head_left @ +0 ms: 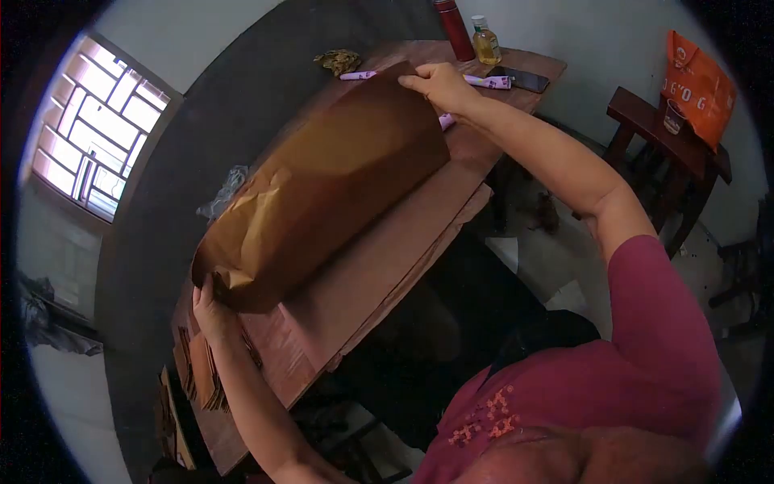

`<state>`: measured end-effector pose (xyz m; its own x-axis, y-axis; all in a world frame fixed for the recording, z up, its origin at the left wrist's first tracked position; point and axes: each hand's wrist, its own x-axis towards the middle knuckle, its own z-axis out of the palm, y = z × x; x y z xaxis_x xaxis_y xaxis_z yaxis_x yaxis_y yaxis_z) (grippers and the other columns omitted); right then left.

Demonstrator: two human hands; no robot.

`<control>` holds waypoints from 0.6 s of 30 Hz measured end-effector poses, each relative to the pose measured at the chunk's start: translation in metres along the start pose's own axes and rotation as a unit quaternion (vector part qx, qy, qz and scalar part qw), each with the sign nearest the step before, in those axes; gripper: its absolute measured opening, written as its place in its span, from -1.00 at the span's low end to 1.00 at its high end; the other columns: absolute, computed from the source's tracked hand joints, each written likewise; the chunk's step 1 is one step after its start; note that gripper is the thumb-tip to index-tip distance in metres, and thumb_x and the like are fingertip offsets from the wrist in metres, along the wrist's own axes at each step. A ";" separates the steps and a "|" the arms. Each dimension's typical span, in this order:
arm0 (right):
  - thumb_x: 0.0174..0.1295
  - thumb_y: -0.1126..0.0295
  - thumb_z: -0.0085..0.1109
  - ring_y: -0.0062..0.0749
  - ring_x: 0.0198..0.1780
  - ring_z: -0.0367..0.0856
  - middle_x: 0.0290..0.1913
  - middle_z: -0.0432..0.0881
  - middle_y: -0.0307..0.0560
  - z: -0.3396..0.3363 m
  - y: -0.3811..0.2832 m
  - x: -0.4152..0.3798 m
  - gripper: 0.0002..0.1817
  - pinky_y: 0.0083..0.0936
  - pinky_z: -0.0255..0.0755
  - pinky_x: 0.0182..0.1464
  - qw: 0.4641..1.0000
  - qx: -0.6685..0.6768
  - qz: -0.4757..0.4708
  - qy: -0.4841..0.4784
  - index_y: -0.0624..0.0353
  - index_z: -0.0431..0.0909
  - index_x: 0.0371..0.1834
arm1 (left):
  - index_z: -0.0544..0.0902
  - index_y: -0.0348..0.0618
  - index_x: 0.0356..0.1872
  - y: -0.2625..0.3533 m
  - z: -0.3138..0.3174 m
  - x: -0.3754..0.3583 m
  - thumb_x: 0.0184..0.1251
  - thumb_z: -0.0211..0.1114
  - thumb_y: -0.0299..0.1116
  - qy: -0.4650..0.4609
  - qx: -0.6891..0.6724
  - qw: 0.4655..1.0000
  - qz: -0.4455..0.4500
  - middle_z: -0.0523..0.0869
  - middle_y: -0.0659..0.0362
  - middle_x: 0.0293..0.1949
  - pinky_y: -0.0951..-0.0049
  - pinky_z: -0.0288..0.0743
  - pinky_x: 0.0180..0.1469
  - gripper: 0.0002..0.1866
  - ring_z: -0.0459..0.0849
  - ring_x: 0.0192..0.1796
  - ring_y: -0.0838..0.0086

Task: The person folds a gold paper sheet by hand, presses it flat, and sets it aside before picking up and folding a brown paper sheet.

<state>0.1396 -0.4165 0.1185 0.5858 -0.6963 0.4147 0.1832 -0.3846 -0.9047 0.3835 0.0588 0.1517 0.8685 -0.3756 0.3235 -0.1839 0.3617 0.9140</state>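
A large piece of brown kraft paper is stretched slantwise above the table, bent along its length and creased toward its left end. My left hand grips its lower left corner, with the thumb on the near side and the other fingers partly hidden behind it. At the upper right corner, my right hand pinches the paper's edge. Beneath it lies a flat layer of brown paper or cardboard, its near edge uneven.
On the table stand a red flask and a bottle of yellow liquid, beside a dark phone. Crumpled brown paper sits at the far edge. Folded cardboard pieces lie near left. An orange bag rests on a wooden stool.
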 end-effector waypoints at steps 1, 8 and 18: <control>0.32 0.13 0.33 -0.52 -0.51 0.51 -0.57 0.50 -0.31 0.001 0.001 0.000 -0.65 -0.51 0.36 -0.47 0.995 -0.051 -0.072 0.038 0.22 0.66 -0.41 | 0.65 -0.23 0.05 0.002 0.001 -0.001 0.46 0.24 -0.45 0.000 0.000 1.000 0.000 0.73 0.20 -0.09 0.46 0.52 0.03 -0.78 0.68 -0.06 0.47; 0.33 0.14 0.33 -0.48 -0.44 0.56 -0.43 0.59 -0.21 -0.006 0.004 0.014 -0.66 -0.47 0.43 -0.39 0.958 -0.176 -0.206 0.098 0.27 0.70 -0.32 | 0.62 -0.24 0.13 0.012 0.011 -0.008 0.48 0.25 -0.43 -0.008 -0.014 1.000 -0.009 0.71 0.17 0.06 0.39 0.52 0.17 -0.73 0.68 0.07 0.40; 0.40 0.16 0.18 -0.55 -0.40 0.36 -0.50 0.44 -0.14 -0.001 -0.002 0.034 -0.62 -0.37 0.33 -0.30 0.980 -0.033 -0.195 -0.012 0.31 0.49 -0.37 | 0.54 -0.23 0.22 0.018 0.010 0.000 0.53 0.23 -0.34 -0.013 0.051 0.998 0.046 0.68 0.14 0.11 0.35 0.51 0.22 -0.66 0.65 0.14 0.38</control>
<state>0.1584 -0.4399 0.1350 0.5006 -0.4744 0.7241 0.3463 -0.6569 -0.6698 0.3760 0.0569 0.1702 0.8341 -0.3675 0.4112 -0.3088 0.3065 0.9004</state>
